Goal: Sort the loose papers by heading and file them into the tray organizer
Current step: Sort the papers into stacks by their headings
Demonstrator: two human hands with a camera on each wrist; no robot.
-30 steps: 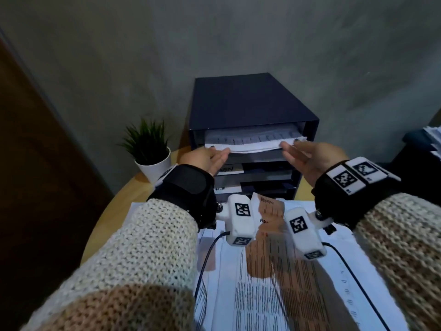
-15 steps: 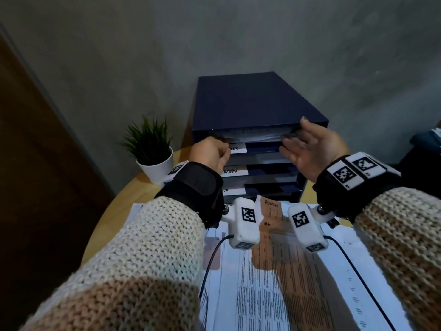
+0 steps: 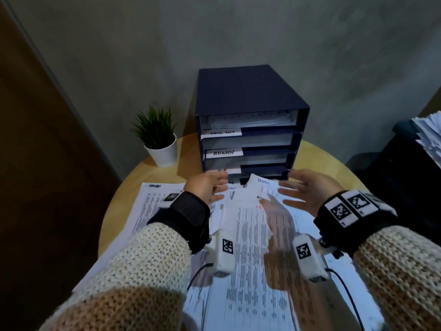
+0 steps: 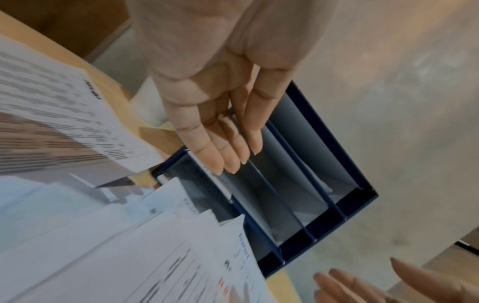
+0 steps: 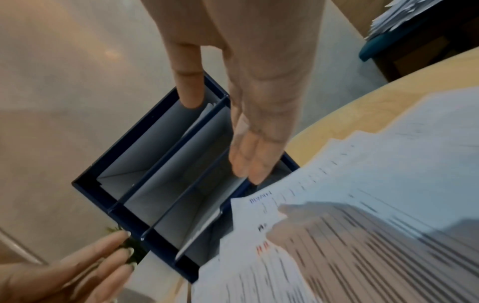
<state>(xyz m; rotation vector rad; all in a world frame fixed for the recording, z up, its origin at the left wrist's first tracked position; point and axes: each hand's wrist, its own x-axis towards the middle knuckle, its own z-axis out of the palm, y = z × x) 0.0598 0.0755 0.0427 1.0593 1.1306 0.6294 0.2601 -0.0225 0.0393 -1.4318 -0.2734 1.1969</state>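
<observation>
On the round table [image 3: 152, 177] in front of you, printed papers [image 3: 253, 254] cover most of the near side, fanned and overlapping, with one sheet [image 3: 152, 206] lying apart to the left. Several top sheets show a handwritten heading at their far edge; the print below is too blurred to read.

Behind the papers, against the grey wall, stands the dark blue organizer [image 3: 250, 91], its open front facing you. Its top tray [image 3: 248, 120] already holds a stack of sheets. The shelf edges below carry white labels: the upper label [image 3: 222, 133] is unreadable, the second label [image 3: 224, 152] reads ADMIN, and a third is hidden behind your fingers. The far corners of the loose papers reach right up to the organizer's lowest slot.

To the right, beyond the table, another pile of sheets [image 3: 429, 134] sits on dark furniture. Left of the organizer stands a small plant [image 3: 157, 134] in a white pot.

Your left hand [image 3: 205, 187] hovers over the far end of the papers, just in front of the bottom trays, fingers straight and close together, holding nothing. Your right hand [image 3: 310, 192] hovers opposite it, palm turned inward, fingers spread and relaxed, also holding nothing. The two hands flank the raised sheet headed ADMIN [image 3: 260, 187], neither clearly touching it. Both wrists carry black bands with white marker blocks.
</observation>
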